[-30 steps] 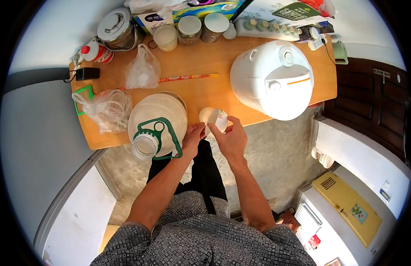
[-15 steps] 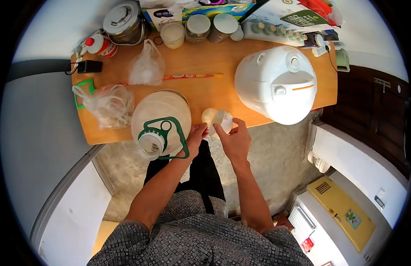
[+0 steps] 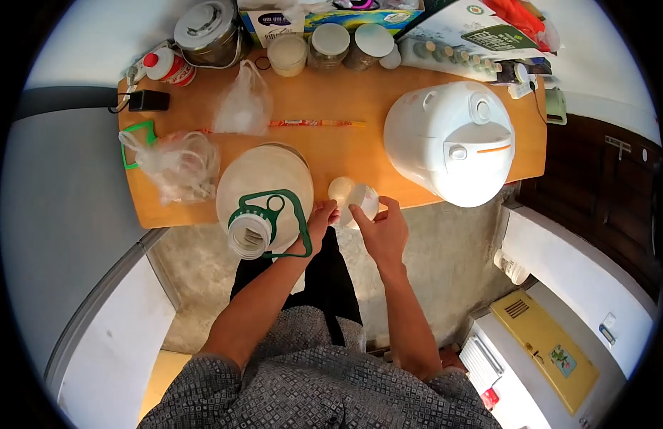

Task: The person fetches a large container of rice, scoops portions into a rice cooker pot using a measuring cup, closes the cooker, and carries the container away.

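Note:
In my right hand (image 3: 386,227), thumb and fingers grip a small white cup (image 3: 361,205) by its sides, and it leans over. My left hand (image 3: 323,218) is closed beside the cup, its fingertips close to the rim; what they pinch is hidden. A pale round object (image 3: 341,187) lies at the table edge just behind the cup. Left of my hands is a large whitish plastic jug (image 3: 263,171) with an uncapped mouth. Its green handle (image 3: 303,225) overlaps my left wrist from this view.
A white rice-cooker-like appliance (image 3: 446,143) stands right on the wooden table (image 3: 331,100). Knotted plastic bags (image 3: 181,168) lie left, with a long orange-red strip (image 3: 317,123) behind the jug. Jars (image 3: 328,44), a lidded metal pot (image 3: 208,32) and boxes line the back.
The whole view has shifted slightly. The cup in my right hand has turned a little, showing more of its pale inside or base. My left hand stays beside it.

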A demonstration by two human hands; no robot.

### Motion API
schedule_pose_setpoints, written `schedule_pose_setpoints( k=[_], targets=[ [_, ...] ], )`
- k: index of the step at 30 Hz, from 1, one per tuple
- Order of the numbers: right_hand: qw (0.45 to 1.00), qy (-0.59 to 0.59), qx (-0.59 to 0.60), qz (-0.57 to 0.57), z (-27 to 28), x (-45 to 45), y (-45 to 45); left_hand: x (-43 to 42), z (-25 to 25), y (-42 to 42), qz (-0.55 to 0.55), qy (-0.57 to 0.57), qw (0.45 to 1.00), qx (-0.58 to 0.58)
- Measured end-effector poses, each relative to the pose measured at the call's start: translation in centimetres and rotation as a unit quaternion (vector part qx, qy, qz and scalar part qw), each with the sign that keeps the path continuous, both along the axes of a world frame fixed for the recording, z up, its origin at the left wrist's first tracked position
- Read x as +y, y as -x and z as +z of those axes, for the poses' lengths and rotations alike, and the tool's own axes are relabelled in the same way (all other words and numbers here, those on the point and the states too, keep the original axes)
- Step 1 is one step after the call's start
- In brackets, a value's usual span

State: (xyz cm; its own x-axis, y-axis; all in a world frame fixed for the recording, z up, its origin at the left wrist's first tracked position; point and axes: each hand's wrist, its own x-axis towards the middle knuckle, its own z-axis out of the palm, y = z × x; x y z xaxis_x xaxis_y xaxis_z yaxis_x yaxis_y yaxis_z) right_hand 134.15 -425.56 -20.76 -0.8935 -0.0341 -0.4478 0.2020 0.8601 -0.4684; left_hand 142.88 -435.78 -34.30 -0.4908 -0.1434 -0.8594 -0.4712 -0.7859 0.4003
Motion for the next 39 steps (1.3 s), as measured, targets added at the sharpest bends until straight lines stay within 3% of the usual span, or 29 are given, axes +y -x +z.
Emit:
schedule_pose_setpoints(
  k=[27, 33, 39],
  targets=[
    [0.996, 0.063, -0.015, -0.061, 0.4, 1.0, 0.4, 0.0, -0.9, -0.3, -0.005, 0.012, 1.0, 0.007],
    [0.975, 0.174, -0.062, -0.119, -2.5, 3.9, 0.3, 0.3, -1.0, -0.3, 0.003, 0.07, 0.997, -0.022],
    [0.934, 0.284, -0.092, -0.197, -4.8, 6.0, 1.1, -0.2, -0.8, -1.3, -0.08, 0.131, 0.988, 0.008]
  ],
)
